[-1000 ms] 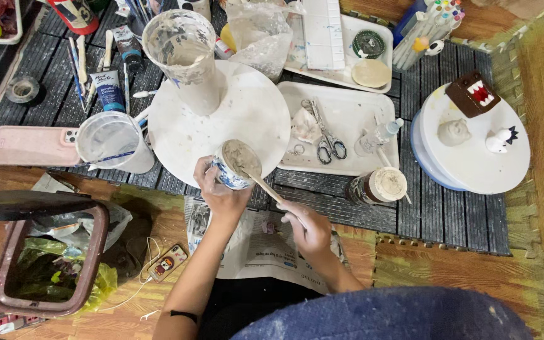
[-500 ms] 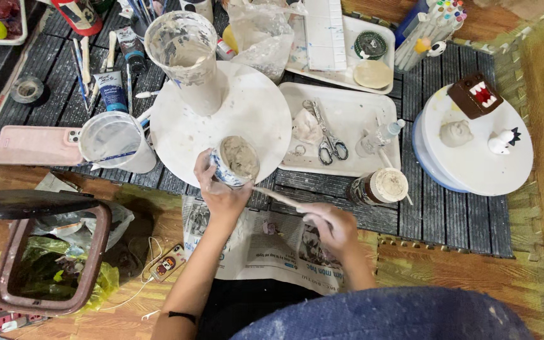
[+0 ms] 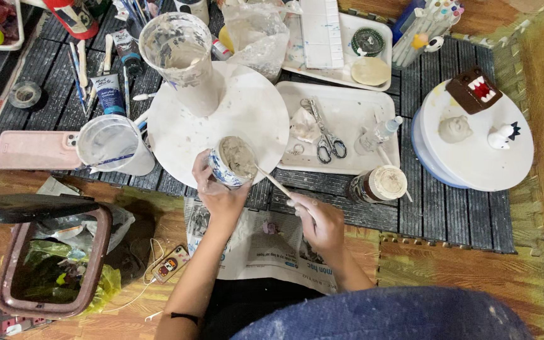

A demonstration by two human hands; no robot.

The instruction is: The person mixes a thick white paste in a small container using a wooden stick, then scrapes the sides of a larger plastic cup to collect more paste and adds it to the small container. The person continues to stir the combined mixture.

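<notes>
- Stirring is the step in hand, as far as I can judge: the left hand (image 3: 216, 192) is wrapped around a small blue-and-white patterned cup (image 3: 231, 164) full of grey paste, tilted toward the person at the near edge of the round white turntable (image 3: 247, 113).
- The right hand (image 3: 319, 220) is closed in a pinch on a thin wooden stick (image 3: 275, 184), whose far tip rests at the cup's rim.
- Both hands hover over the near edge of the dark slatted worktop (image 3: 448, 208), above a sheet of newspaper (image 3: 266, 252) spread on the floor.
- The next move, I would judge, calls for a steady cup and a light scoop with the stick, so paste does not drip on the paper.
- A tall grey clay-smeared vase (image 3: 181, 56) stands on the far left part of the turntable.
- A white paint tube with a dark label (image 3: 107, 93) lies toward the worktop's far left corner; a red cone-shaped bottle (image 3: 70, 16) stands at the far edge beyond it.
- A brown jar with a pale paste-covered lid (image 3: 379, 184) sits near the near edge, right of the stick.
- A round dark green tin (image 3: 368, 41) lies in the far white tray (image 3: 347, 75); a clear bundle of coloured markers (image 3: 426, 25) is at the far right.
- A pink phone (image 3: 29, 150) lies at the left edge beside a clear plastic cup (image 3: 111, 143).
</notes>
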